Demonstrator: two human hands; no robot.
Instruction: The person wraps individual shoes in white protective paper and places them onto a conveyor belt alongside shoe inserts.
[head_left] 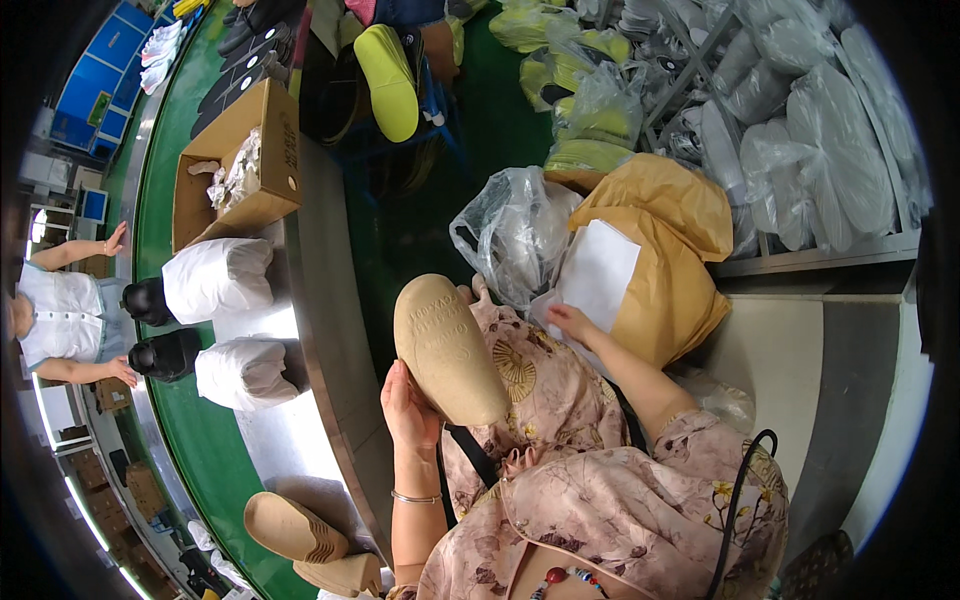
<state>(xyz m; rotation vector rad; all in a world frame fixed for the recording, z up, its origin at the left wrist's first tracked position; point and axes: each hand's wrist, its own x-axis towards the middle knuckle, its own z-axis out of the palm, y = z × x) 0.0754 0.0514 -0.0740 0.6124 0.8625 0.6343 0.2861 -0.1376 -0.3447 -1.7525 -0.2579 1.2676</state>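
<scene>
A beige, sole-shaped shoe insert with raised marks stands tilted in front of my lap. My left hand is closed on its lower left edge. My right hand pinches the near edge of a thin white paper sheet. That paper lies at the mouth of a brown paper bag to my right. Touching the bag's left side is a crumpled clear plastic bag. More beige inserts lie at the lower left.
Two white-wrapped bundles and black shoes sit along the green conveyor. A cardboard box holds crumpled paper. Across the belt, a person reaches toward the shoes. Bagged grey soles fill a rack at right.
</scene>
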